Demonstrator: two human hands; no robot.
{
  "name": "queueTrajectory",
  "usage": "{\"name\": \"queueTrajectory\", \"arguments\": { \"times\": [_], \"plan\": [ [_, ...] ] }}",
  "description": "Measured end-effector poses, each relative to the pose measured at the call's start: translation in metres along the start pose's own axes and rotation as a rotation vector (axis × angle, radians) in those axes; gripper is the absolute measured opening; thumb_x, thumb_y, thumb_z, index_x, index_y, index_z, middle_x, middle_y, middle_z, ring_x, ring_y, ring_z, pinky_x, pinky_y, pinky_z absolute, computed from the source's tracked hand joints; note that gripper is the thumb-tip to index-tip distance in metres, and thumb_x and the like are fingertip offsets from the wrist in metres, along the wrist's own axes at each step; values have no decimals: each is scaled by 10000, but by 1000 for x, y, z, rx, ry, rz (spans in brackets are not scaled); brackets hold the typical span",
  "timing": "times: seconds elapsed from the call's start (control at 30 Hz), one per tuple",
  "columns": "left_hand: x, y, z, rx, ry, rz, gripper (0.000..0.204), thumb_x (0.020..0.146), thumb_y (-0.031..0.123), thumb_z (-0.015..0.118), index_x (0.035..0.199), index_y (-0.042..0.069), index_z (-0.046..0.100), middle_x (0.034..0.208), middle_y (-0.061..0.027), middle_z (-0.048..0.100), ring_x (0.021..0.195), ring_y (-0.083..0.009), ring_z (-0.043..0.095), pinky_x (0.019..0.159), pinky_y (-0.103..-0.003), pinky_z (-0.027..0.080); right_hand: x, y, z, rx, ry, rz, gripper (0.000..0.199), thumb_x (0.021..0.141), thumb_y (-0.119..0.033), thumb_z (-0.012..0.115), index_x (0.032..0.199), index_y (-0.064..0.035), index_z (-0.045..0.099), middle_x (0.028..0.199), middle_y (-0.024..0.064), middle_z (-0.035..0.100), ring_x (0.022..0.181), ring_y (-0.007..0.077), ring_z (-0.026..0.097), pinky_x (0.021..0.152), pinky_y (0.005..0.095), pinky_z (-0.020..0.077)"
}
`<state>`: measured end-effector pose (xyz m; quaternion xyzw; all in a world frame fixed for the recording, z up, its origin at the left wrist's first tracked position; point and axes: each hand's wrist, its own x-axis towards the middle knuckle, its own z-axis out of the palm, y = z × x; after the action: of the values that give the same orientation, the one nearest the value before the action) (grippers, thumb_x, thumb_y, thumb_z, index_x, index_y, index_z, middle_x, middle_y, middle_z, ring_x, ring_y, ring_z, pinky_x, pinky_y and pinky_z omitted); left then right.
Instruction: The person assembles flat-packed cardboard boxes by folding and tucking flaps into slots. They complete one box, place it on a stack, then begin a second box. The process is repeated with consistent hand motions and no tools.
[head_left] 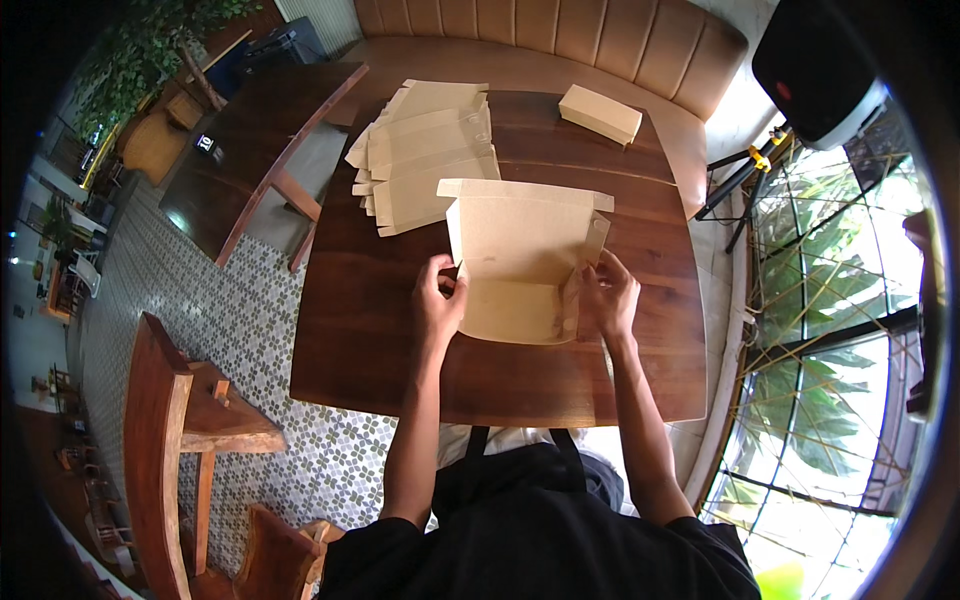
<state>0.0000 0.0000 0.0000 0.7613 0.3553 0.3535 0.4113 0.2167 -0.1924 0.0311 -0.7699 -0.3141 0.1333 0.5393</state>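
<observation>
A brown cardboard box (530,235), partly folded, stands in front of me on the dark wooden table (360,330). Its large back panel rises upright with side flaps sticking out, and its inside faces me. At the box's left side, my left hand (438,300) pinches the edge of the wall. My right hand (612,295) has its fingers bent around the flap at the right side; its fingertips are partly hidden. Beyond the box, to the left, lies a pile of flat cardboard blanks (425,145), fanned over one another.
A closed, folded cardboard box (600,114) sits at the table's far right. A tan padded bench (560,65) runs behind the table. Another wooden table (265,140) stands to the left, a wooden chair (160,440) nearer. A black tripod stand (735,175) is at the right by the window.
</observation>
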Motion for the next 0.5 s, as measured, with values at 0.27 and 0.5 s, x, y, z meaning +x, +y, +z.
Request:
{"name": "queueTrajectory", "arguments": {
  "times": [0.27, 0.5],
  "plan": [
    [-1, 9, 2, -7, -27, 60, 408, 884, 0, 716, 1272, 38, 597, 1185, -107, 692, 798, -158, 657, 706, -328, 556, -10, 3, 14, 21, 64, -168, 467, 999, -118, 663, 1456, -47, 599, 1126, 174, 774, 959, 189, 758, 840, 350, 600],
    [17, -3, -20, -117, -170, -14, 406, 872, -17, 696, 1269, 24, 622, 1155, -114, 742, 765, -148, 673, 735, -329, 567, 3, 8, -13, 250, -169, -35, 368, 1017, -157, 678, 1329, 26, 610, 1043, 91, 748, 908, 148, 716, 817, 321, 584]
  ]
}}
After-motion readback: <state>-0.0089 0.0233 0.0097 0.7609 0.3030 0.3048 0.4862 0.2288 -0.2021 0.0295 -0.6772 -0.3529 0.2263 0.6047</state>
